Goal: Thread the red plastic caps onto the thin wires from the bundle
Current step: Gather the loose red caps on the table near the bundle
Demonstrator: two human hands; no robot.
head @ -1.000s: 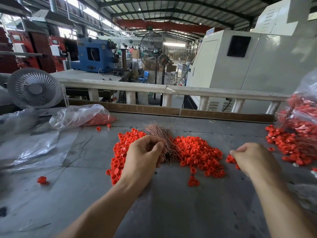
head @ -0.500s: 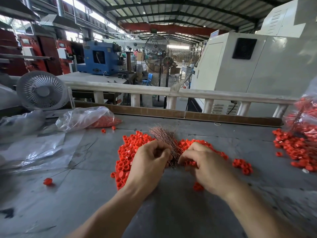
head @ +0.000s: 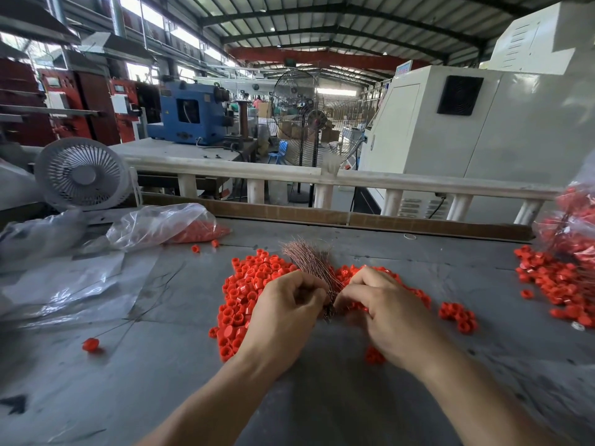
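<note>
While the left hand is gripping the wire bundle upright on the bench amid the red caps, the right hand is pinching at its base, probably singling out a wire; threading a cap is coming next.

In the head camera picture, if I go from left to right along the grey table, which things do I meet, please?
Lone red cap → clear plastic bag → pile of red caps → left hand → wire bundle → right hand → small cap cluster → caps at the right edge.
</note>
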